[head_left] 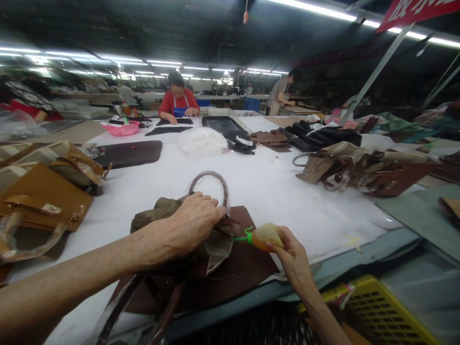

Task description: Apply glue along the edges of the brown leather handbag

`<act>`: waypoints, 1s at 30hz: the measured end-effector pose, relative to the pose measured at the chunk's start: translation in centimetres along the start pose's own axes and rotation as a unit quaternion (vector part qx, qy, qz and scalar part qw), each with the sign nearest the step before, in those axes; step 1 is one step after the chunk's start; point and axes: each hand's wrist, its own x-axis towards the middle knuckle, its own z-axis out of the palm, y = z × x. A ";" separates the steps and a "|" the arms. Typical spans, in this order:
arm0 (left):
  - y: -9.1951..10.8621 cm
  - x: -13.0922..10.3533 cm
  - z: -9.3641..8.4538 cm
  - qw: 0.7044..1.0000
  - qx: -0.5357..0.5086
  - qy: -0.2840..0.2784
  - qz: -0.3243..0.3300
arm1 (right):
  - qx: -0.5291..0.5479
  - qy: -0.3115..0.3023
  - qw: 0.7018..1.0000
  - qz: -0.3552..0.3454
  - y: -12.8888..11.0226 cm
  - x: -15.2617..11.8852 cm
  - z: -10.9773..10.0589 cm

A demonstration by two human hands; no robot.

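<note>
We see the white surface carrying a brown mat at its near edge, with an olive bag lying on the mat. Our left hand presses down on the bag, fingers curled over its top beside the looped handle. Our right hand grips an orange squeeze bottle, its green nozzle pointing at the bag's folded flap.

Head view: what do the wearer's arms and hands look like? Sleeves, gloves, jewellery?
Both forearms are bare up to the frame edge, with no sleeve in view. The left hand and the right hand wear no gloves. No watch, ring or bracelet is visible.
</note>
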 end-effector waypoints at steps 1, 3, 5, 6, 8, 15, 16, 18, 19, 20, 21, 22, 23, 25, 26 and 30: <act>0.0 0.0 0.0 1.000 -0.002 0.003 0.002 | 0.003 0.001 1.000 0.005 0.0 -0.2 -0.1; 0.1 -0.2 0.0 1.000 -0.007 0.008 0.009 | 0.009 0.001 1.000 0.014 0.1 -0.7 -0.3; 0.3 -0.3 -0.1 1.000 -0.010 0.004 0.012 | 0.019 -0.001 1.000 0.022 0.0 -1.3 -0.3; 0.4 -0.4 -0.1 1.000 -0.012 0.000 0.009 | 0.024 -0.004 0.999 0.025 -0.1 -1.6 -0.2; 0.6 -0.6 -0.2 1.000 -0.018 -0.009 0.002 | 0.033 -0.007 0.999 0.030 -0.5 -2.3 0.0; 0.3 -0.9 0.5 0.999 -0.014 0.030 0.023 | 0.035 -0.006 0.999 0.036 -1.1 -3.0 0.5; 0.3 -0.9 0.5 0.999 -0.013 0.033 0.025 | 0.033 -0.001 0.999 0.033 -0.9 -2.7 0.5; 0.3 -0.9 0.5 0.999 -0.017 0.030 0.021 | 0.031 0.011 0.999 0.026 -0.5 -2.1 0.6; 0.3 -0.9 0.5 0.999 -0.021 0.026 0.019 | 0.031 0.017 0.999 0.023 -0.3 -1.9 0.6; 0.3 -0.9 0.5 0.999 -0.023 0.025 0.017 | 0.032 0.021 0.999 0.021 -0.1 -1.8 0.6; 0.3 -1.0 0.6 0.999 -0.025 0.024 0.015 | 0.033 0.022 0.999 0.021 0.0 -1.8 0.7; 0.3 -1.0 0.6 0.999 -0.027 0.024 0.014 | 0.035 0.021 0.999 0.022 0.0 -1.9 0.7; 0.3 -1.0 0.7 0.999 -0.027 0.025 0.014 | 0.036 0.020 0.999 0.025 -0.1 -2.1 0.7; 0.3 -1.2 1.0 0.999 -0.029 0.028 0.015 | 0.038 0.016 0.999 0.033 -0.3 -2.7 0.7; 0.3 -1.3 1.2 0.999 -0.030 0.031 0.017 | 0.038 0.016 0.998 0.037 -0.5 -3.0 0.6; 0.7 -1.9 1.8 0.998 -0.035 0.051 0.032 | 0.049 0.025 0.997 0.053 -0.9 -4.0 0.4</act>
